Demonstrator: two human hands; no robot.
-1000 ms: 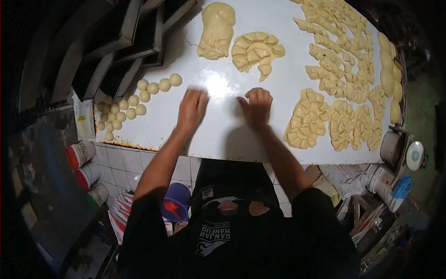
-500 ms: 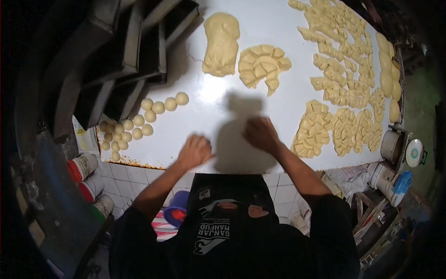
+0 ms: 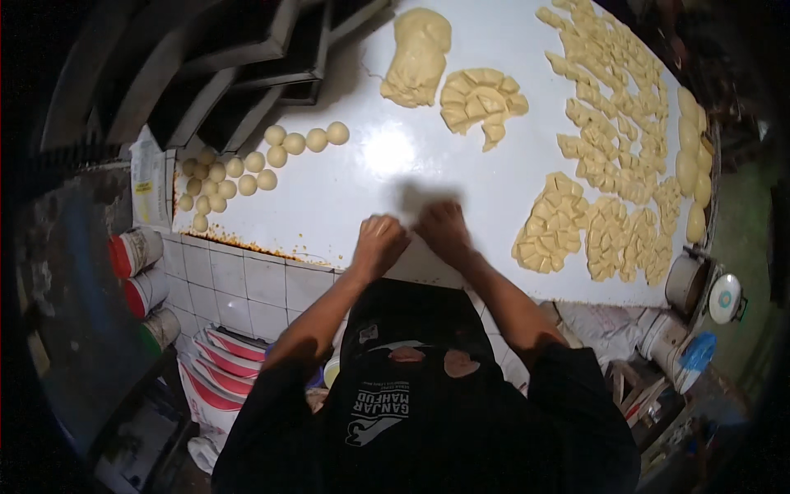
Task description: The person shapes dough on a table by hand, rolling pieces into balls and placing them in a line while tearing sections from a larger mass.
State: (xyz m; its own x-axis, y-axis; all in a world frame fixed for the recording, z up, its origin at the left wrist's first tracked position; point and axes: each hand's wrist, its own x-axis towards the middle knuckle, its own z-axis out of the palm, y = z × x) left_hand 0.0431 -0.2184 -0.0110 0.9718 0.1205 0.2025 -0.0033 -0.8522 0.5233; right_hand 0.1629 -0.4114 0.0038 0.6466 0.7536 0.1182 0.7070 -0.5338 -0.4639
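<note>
My left hand (image 3: 381,244) and my right hand (image 3: 444,233) rest close together at the near edge of the white table (image 3: 346,198). Both have curled fingers turned down toward the surface; whatever lies under or inside them is hidden. Beyond them sits a thick, smooth slab of pale yellow dough (image 3: 418,58). To its right is a fan-shaped mound of cut dough (image 3: 481,103), its outer rim sliced into chunks. Several small round dough balls (image 3: 295,143) stand in loose rows on the left of the table.
Dark metal trays (image 3: 239,49) overhang the table's far left. Rows of cut dough pieces (image 3: 613,115) and piled dough chunks (image 3: 553,222) cover the right side, with long dough rolls (image 3: 688,156) at its edge. Buckets (image 3: 144,247) and red-and-white sacks (image 3: 218,370) stand below left.
My hands have come closer together: the left moved right, and the right shifted slightly inward. The whole view has turned a little, showing more floor at the left.
</note>
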